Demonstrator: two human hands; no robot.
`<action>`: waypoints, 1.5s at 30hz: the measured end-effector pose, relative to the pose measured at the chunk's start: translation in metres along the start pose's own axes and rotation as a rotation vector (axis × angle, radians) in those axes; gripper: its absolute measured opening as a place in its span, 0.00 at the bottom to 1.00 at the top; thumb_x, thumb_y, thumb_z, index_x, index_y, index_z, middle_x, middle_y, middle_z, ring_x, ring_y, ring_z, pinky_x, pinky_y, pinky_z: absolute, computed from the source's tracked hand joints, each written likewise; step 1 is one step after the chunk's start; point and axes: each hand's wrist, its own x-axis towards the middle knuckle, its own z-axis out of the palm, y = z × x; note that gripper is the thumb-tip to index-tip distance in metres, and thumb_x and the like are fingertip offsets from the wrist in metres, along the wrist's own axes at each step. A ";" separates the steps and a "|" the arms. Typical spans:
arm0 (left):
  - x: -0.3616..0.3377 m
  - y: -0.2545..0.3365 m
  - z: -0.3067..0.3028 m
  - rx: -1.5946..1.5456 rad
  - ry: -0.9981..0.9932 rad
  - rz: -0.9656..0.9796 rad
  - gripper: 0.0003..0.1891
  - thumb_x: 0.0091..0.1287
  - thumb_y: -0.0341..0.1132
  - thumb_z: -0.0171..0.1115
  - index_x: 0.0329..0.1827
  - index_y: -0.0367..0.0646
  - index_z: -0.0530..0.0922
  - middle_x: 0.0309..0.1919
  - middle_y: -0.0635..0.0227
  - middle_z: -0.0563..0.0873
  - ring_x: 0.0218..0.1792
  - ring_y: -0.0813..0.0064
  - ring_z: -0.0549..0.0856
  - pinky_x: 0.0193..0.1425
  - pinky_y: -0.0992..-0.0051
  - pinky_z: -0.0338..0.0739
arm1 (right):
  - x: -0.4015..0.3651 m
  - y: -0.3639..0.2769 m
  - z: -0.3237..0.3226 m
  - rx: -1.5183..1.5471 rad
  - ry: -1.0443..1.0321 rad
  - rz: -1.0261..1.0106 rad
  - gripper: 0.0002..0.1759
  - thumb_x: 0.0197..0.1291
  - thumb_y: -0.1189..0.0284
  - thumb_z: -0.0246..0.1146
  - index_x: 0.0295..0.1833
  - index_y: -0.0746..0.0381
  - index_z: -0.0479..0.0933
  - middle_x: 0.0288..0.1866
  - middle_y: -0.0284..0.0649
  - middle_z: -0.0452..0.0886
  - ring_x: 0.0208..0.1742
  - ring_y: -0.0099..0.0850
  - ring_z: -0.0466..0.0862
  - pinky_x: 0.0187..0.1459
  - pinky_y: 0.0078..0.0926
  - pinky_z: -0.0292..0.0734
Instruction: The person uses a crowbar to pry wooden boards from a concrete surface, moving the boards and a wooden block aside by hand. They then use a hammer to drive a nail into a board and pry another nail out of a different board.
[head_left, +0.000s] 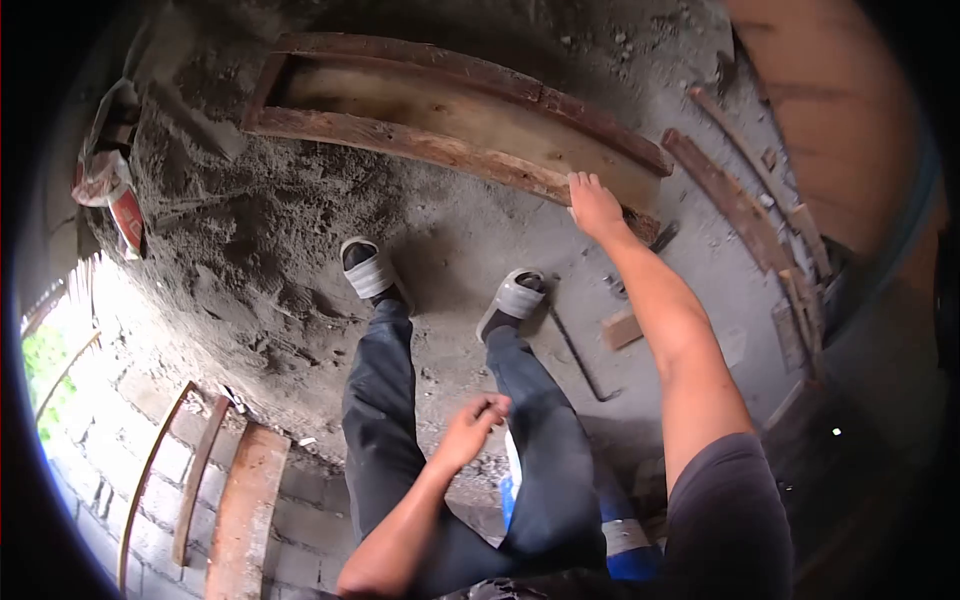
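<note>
My right hand reaches forward with its fingers wrapped over the near edge of a long wooden trough-like frame. The frame lies on the dusty ground, with raised reddish-brown side boards and a lighter panel between them; one end, at the left, is closed by a short board. My left hand is above my leg with its fingers curled in, and nothing shows in it. Between my right foot and a small wooden block lies a thin dark metal bar with a bent end.
Loose sand is heaped at the left, near a red and white bag. Several long boards lie at the right beside a large brown panel. More planks lean against a block wall at lower left.
</note>
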 end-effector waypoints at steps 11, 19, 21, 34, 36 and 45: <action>0.019 0.021 0.029 -0.152 -0.020 -0.271 0.15 0.74 0.41 0.54 0.52 0.40 0.79 0.42 0.70 0.83 0.45 0.78 0.81 0.52 0.75 0.72 | -0.124 -0.056 0.168 0.542 0.021 0.453 0.48 0.52 0.65 0.74 0.77 0.54 0.57 0.65 0.50 0.71 0.66 0.50 0.71 0.64 0.45 0.71; 0.019 0.031 -0.015 -0.147 0.165 -0.339 0.14 0.71 0.42 0.54 0.51 0.41 0.76 0.36 0.71 0.81 0.39 0.77 0.80 0.47 0.75 0.71 | -0.317 -0.098 0.296 0.671 -0.592 0.882 0.38 0.55 0.57 0.70 0.68 0.62 0.67 0.64 0.51 0.75 0.67 0.52 0.72 0.64 0.48 0.72; 0.021 0.040 -0.010 -0.240 0.110 -0.316 0.16 0.73 0.45 0.53 0.52 0.41 0.75 0.36 0.71 0.81 0.40 0.76 0.79 0.47 0.74 0.71 | -0.308 -0.101 0.331 0.547 -0.485 0.901 0.34 0.57 0.58 0.68 0.66 0.61 0.69 0.62 0.50 0.75 0.66 0.49 0.73 0.62 0.48 0.74; 0.010 0.027 -0.008 -0.360 0.112 -0.485 0.17 0.75 0.44 0.53 0.54 0.39 0.74 0.42 0.63 0.81 0.45 0.72 0.79 0.52 0.72 0.70 | -0.231 -0.089 0.424 0.461 -0.212 0.864 0.26 0.67 0.60 0.61 0.63 0.65 0.69 0.62 0.54 0.75 0.64 0.49 0.75 0.61 0.45 0.74; 0.012 0.027 -0.003 -0.344 0.075 -0.484 0.16 0.75 0.44 0.53 0.54 0.40 0.74 0.43 0.63 0.81 0.45 0.72 0.79 0.52 0.73 0.70 | -0.236 -0.080 0.409 0.482 -0.290 0.802 0.25 0.67 0.62 0.61 0.63 0.65 0.67 0.62 0.54 0.75 0.62 0.50 0.77 0.61 0.43 0.76; 0.010 -0.008 0.004 -0.171 0.071 -0.399 0.16 0.76 0.46 0.52 0.55 0.46 0.78 0.40 0.74 0.82 0.43 0.81 0.79 0.51 0.77 0.71 | -0.289 -0.064 0.303 0.767 0.085 0.565 0.17 0.69 0.62 0.60 0.51 0.64 0.71 0.38 0.56 0.80 0.41 0.59 0.81 0.39 0.50 0.75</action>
